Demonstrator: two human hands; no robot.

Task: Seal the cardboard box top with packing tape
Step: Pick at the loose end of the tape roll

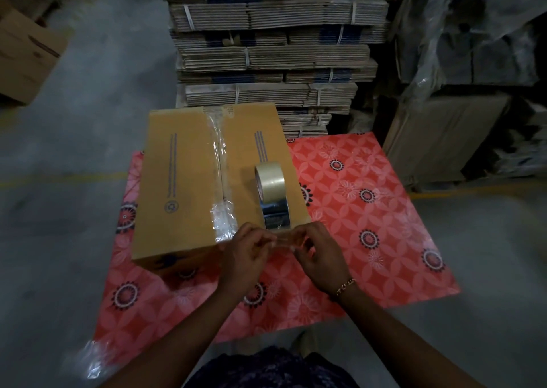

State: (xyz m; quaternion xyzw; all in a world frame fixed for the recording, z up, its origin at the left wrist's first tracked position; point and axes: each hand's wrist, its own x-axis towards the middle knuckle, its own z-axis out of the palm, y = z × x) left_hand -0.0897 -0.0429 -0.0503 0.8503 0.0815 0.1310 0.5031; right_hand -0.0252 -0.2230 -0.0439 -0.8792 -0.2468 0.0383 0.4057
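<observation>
A closed brown cardboard box [180, 180] lies on a red patterned sheet [370, 210]. A strip of clear packing tape [220, 168] runs along its centre seam, crinkled at the near end. A roll of clear tape [270, 193] stands on edge on the box's right flap, near the front edge. Just in front of the roll, my left hand [245, 254] and my right hand [318, 254] pinch a short piece of clear tape [282, 239] stretched between their fingertips. A thin bracelet circles my right wrist.
Bundles of flattened cartons [266, 56] are stacked high just behind the box. Plastic-wrapped goods [467, 47] stand at the right. Another carton [26, 50] sits at the far left on the grey concrete floor [59, 239]. Crumpled clear plastic [94, 361] lies at the sheet's near left corner.
</observation>
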